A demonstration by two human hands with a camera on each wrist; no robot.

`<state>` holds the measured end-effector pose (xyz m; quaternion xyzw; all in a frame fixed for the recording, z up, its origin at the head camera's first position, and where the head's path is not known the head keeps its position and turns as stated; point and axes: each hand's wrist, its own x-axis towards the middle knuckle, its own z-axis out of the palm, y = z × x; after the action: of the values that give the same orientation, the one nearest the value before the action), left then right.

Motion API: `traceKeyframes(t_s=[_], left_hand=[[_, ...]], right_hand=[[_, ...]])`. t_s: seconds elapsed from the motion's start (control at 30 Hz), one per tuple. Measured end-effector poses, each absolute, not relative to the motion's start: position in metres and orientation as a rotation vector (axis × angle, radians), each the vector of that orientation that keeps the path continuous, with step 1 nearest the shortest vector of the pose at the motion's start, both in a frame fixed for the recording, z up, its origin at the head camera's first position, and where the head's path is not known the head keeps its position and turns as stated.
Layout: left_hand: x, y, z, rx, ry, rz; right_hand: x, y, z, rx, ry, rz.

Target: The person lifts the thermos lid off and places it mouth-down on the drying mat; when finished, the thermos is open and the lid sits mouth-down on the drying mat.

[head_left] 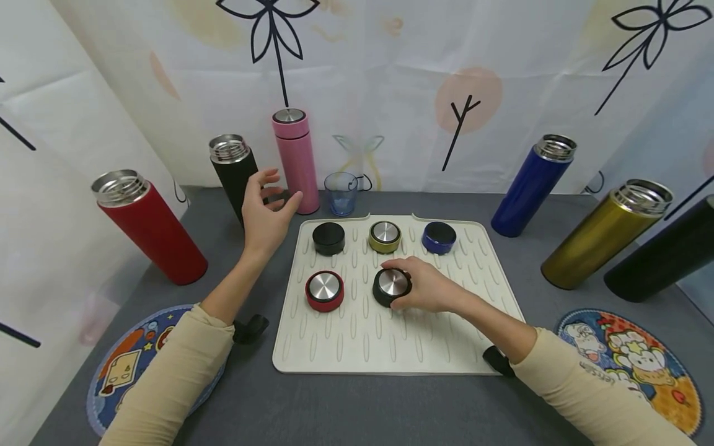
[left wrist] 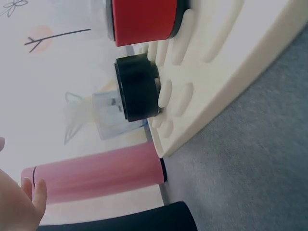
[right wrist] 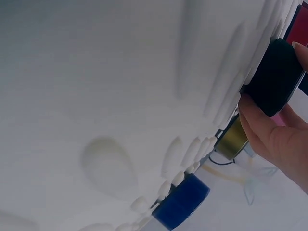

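My right hand (head_left: 421, 286) pinches a black bottle lid with a silver top (head_left: 393, 282) by its sides, low on the white ribbed mat (head_left: 346, 344). In the right wrist view, thumb and fingers sit around that lid's dark side (right wrist: 273, 79). My left hand (head_left: 264, 217) is raised in front of the lidless black bottle (head_left: 237, 173), fingers loosely spread and nothing between them. Just beyond it stands a capped pink bottle (head_left: 297, 164). Around the held lid lie a red lid (head_left: 325, 291), a plain black lid (head_left: 328, 238), a gold lid (head_left: 385, 236) and a blue lid (head_left: 439, 238).
A lidless red bottle (head_left: 153, 229) stands at the left. At the right are blue (head_left: 533, 186), gold (head_left: 605, 235) and dark green (head_left: 664, 254) bottles. A small clear glass (head_left: 341, 195) stands behind the mat. Round cartoon mats (head_left: 119, 365) lie at both sides, partly under my forearms.
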<state>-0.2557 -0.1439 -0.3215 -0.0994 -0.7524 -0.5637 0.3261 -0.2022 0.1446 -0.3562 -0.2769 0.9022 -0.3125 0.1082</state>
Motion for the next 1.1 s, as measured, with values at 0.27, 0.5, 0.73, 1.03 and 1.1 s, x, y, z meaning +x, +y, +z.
traceKeyframes(t_s=[0.27, 0.5, 0.73, 1.03, 1.1], left_hand=[[-0.279, -0.128, -0.324, -0.255, -2.048, -1.424], [-0.296, -0.126, -0.329, -0.104, -2.109, -1.386], [-0.311, -0.128, -0.330, 0.015, -2.118, -1.421], [-0.333, -0.125, -0.328, 0.205, -2.070, -1.598], [-0.337, -0.126, -0.327, 0.242, -2.041, -1.636]], right_hand=[[-0.201, 0.147, -0.358, -0.797, 2.670, -0.892], [-0.202, 0.149, -0.357, -0.810, 2.661, -0.883], [-0.201, 0.151, -0.357, -0.813, 2.643, -0.924], [-0.204, 0.151, -0.360, -0.870, 2.636, -0.951], [-0.205, 0.150, -0.360, -0.890, 2.632, -0.950]])
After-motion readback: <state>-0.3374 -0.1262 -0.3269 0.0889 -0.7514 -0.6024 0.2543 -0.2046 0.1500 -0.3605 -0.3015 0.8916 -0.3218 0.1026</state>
